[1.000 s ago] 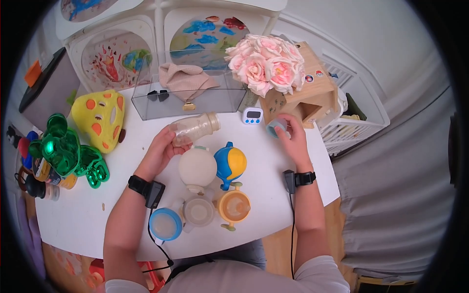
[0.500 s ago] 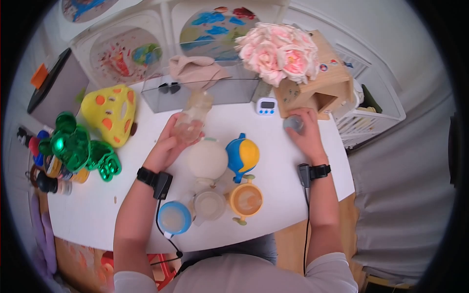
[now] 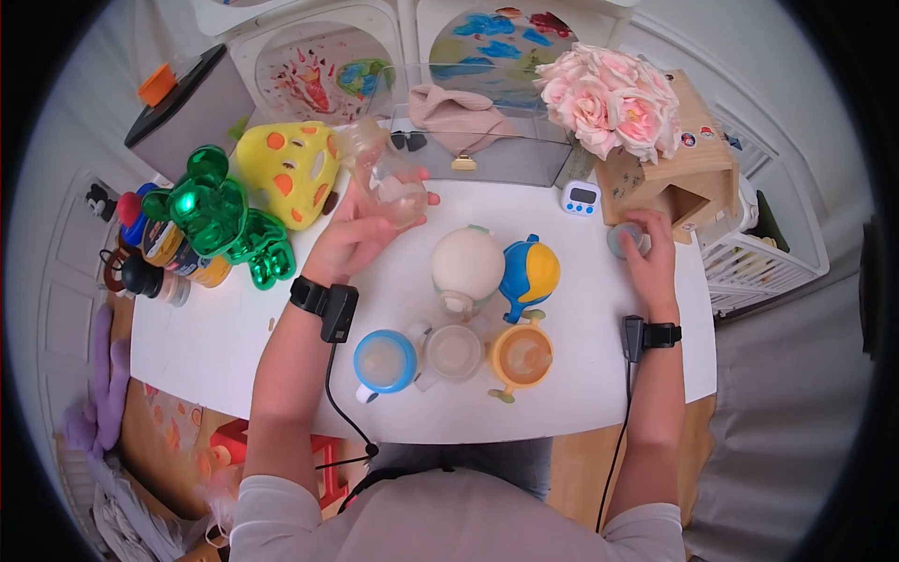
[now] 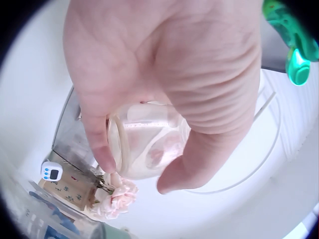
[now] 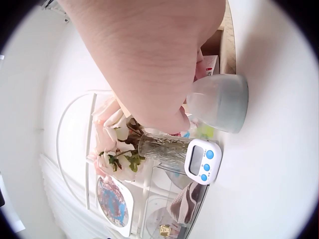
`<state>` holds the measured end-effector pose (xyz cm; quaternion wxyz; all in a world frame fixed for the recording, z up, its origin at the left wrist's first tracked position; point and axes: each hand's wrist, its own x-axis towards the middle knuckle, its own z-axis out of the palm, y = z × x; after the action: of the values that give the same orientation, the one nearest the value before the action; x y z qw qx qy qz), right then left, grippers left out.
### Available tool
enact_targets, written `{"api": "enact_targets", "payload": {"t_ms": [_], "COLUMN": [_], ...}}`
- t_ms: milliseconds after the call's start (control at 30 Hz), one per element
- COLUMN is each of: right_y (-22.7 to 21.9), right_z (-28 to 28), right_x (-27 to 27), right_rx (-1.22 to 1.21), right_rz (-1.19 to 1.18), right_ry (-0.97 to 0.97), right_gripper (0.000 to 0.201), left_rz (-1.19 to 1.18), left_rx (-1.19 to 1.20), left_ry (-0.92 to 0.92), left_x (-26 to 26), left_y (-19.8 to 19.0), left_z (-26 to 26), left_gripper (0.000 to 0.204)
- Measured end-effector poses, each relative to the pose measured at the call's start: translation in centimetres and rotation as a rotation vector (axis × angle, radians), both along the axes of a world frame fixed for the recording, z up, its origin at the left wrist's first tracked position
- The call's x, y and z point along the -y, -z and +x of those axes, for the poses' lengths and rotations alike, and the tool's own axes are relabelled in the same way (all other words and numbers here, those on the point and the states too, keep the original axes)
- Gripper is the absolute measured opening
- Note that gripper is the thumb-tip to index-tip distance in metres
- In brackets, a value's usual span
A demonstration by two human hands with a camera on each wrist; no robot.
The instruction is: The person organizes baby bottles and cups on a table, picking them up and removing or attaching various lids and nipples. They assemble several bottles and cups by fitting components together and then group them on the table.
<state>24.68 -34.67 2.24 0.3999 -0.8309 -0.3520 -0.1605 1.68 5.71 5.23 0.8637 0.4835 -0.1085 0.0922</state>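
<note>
The left hand (image 3: 361, 229) grips a clear bottle (image 3: 391, 192) raised over the table's left part, its neck tilted toward the yellow plush. In the left wrist view, thumb and fingers curl round the clear bottle (image 4: 152, 142). At the table's right, the right hand (image 3: 652, 262) holds a small translucent cup-shaped piece (image 3: 626, 241) between thumb and fingers. The right wrist view shows that translucent piece (image 5: 219, 102) at the table surface, under the right hand (image 5: 149, 59); some fingertips are hidden behind the palm.
Between the arms stand a round white bottle (image 3: 467, 265), a blue-yellow bottle (image 3: 531, 276), a blue-rimmed cup (image 3: 385, 362), a clear cup (image 3: 453, 352) and an orange cup (image 3: 523, 356). Behind are a timer (image 3: 581, 199), a transparent box (image 3: 506, 159), roses (image 3: 613, 101) and a wooden house (image 3: 688, 183). Green figure (image 3: 208, 208), left.
The head view has shifted, so the table things appear further right. The left hand has moved left with the bottle, whose neck has swung from pointing right to pointing up and left.
</note>
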Motion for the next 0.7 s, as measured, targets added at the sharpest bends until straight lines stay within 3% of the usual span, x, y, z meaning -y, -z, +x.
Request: {"api": "enact_targets", "payload": {"t_ms": [67, 133, 367, 633, 700], "right_y": [0.1, 0.1, 0.2, 0.6, 0.6], "right_z": [0.1, 0.2, 0.1, 0.5, 0.4], "right_x": [0.0, 0.1, 0.1, 0.3, 0.3], "right_rx": [0.006, 0.025, 0.074, 0.046, 0.040], "right_rz": [0.011, 0.004, 0.006, 0.009, 0.005], "right_ry": [0.003, 0.019, 0.015, 0.004, 0.008], "right_gripper": [0.031, 0.030, 0.028, 0.029, 0.029], "left_rz": [-0.015, 0.027, 0.341, 0.503, 0.572], "left_rx": [0.035, -0.086, -0.203, -0.316, -0.339], "left_ry": [0.003, -0.121, -0.187, -0.052, 0.028], "left_x": [0.1, 0.4, 2.0, 2.5, 2.4], "left_y": [-1.7, -2.7, 0.5, -0.6, -0.2], "left_z": [-1.0, -2.4, -6.8, -7.1, -7.0], "left_gripper": [0.112, 0.104, 0.073, 0.072, 0.083]}}
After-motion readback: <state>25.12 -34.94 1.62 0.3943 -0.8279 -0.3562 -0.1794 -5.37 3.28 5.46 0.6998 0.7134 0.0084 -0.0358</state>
